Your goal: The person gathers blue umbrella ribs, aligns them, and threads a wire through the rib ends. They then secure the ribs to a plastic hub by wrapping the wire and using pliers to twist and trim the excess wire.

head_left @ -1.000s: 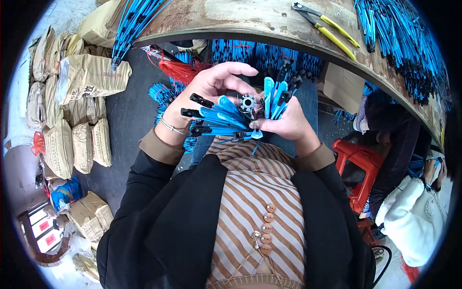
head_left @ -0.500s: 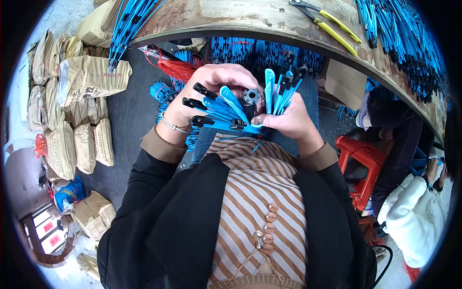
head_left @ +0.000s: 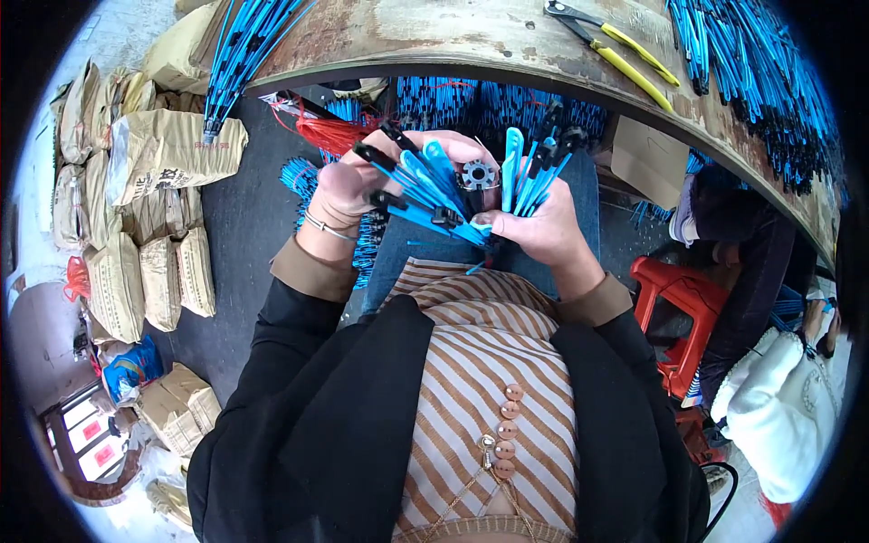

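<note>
A partly spread umbrella frame is held between my hands in front of my lap, its blue ribs [head_left: 412, 192] with black joints fanning out to the left and right. In the middle, a dark round hub [head_left: 478, 176] with a notched rim faces up. My left hand [head_left: 389, 156] curls round the far left side of the ribs, its fingers reaching behind the hub. My right hand [head_left: 543, 226] grips the right side, thumb pressed at the base of the ribs below the hub. Ribs hide part of both hands' fingers.
Across the far side runs a worn wooden table [head_left: 453, 27] with yellow-handled pliers [head_left: 625, 59] and a heap of blue ribs [head_left: 760, 100]. Paper sacks [head_left: 167, 149] stack at left. A red stool [head_left: 679, 308] and another person's leg [head_left: 747, 271] are at right.
My left hand has turned and shifted a little, and the left ribs swing slightly upward and closer together. The hub sits more exposed and slightly right. My right hand keeps its grip.
</note>
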Available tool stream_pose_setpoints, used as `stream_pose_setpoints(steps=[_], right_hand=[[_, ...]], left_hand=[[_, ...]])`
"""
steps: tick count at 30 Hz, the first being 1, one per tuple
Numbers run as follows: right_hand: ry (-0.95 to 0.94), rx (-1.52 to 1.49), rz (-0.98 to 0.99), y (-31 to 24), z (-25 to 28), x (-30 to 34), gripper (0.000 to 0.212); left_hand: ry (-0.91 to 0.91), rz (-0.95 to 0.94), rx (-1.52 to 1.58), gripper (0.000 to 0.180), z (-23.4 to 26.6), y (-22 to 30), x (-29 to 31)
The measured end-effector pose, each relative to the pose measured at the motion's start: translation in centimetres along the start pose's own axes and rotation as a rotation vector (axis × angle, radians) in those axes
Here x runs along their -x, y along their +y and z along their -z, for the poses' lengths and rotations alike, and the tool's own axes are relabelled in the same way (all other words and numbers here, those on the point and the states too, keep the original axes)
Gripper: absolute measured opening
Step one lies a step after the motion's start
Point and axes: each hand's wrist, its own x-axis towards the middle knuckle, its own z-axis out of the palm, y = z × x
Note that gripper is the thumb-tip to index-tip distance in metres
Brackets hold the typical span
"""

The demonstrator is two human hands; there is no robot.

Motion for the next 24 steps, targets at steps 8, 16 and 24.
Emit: stream_pose_setpoints(steps=[8,16,24], right_hand=[[0.068,-0.037,-0.056,2.0,-0.2,0.5,0.029],[-0.233,-0.072,0.008,1.5,2.9,0.1,0.022],[-0.623,-0.169,-0.182,-2.7,6.0,-2.4,0.016]], left_hand=[[0.195,0.213,-0.447,0.042,-1.1,-0.2,0.3],[-0.031,0.041,-0.444,0.031,-1.5,-2.1,0.2],[-0.011,0.19,-0.433,0.027,-2.9,-1.7,-0.5]])
